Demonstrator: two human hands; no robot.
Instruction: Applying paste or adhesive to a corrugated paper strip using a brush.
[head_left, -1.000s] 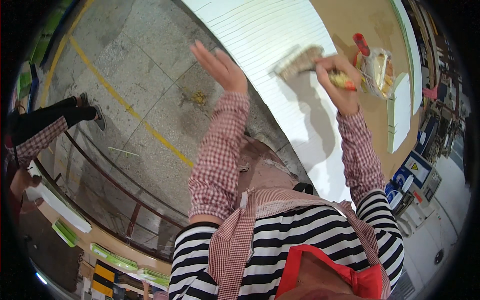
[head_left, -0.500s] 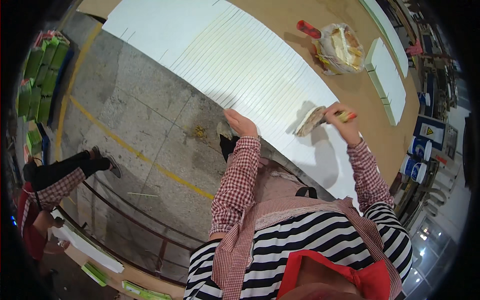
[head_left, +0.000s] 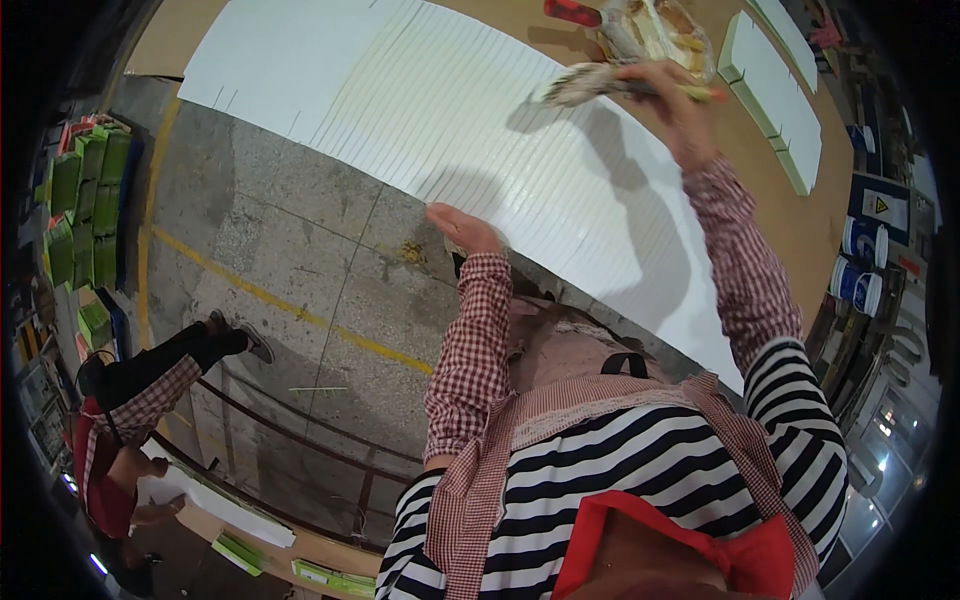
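A long row of overlapping white sheets (head_left: 480, 115) lies fanned out, their edges making thin parallel lines. My right hand (head_left: 678, 110) grips the handle of a wide brush (head_left: 585, 84) with pale, matted bristles. The brush is over the far edge of the sheets and casts a shadow on them; whether it touches them I cannot tell. At the near edge of the sheets is my left hand (head_left: 465, 229), fingers stretched out together, holding nothing visible. Beyond the brush stands a plastic-lined container (head_left: 665, 35) with creamy yellowish paste, and a red-handled tool (head_left: 573, 12) lies against it.
The brown table (head_left: 770, 215) bears stacks of white pieces (head_left: 770, 100) at the right. Past its near edge runs a grey floor (head_left: 290, 190) with yellow lines. Green bundles (head_left: 92, 200) are piled at far left. Another person (head_left: 120, 460) works at a table at lower left.
My right hand has carried the brush away from me and to the left, toward the paste container. My left hand has shifted slightly left along the near edge. The view has shifted a little.
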